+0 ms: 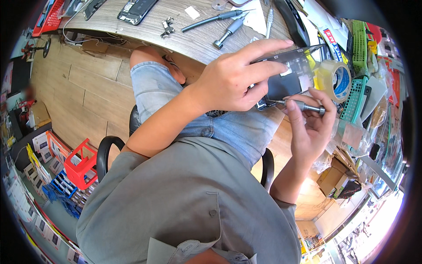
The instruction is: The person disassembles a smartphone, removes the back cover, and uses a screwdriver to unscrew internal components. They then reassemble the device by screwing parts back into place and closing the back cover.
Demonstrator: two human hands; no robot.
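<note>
Head view: left hand (233, 79) clamps an opened phone body (292, 77) held over the lap, just near of the wooden bench (132, 33) edge, fingers spread along its far edge, thumb under. Right hand (310, 127) pinches a small metal screwdriver (299, 104) between thumb and fingertips, tip at the phone's near-left corner. Judgement: keep the driver square to the screw, light pressure, turn with the fingertips only, phone braced steady. Left forearm crosses the body to the right, wrist bent; right palm faces up, fingers curled. Tape roll (334, 79) just right of the phone, spare screwdrivers (220, 20) far on the bench
</note>
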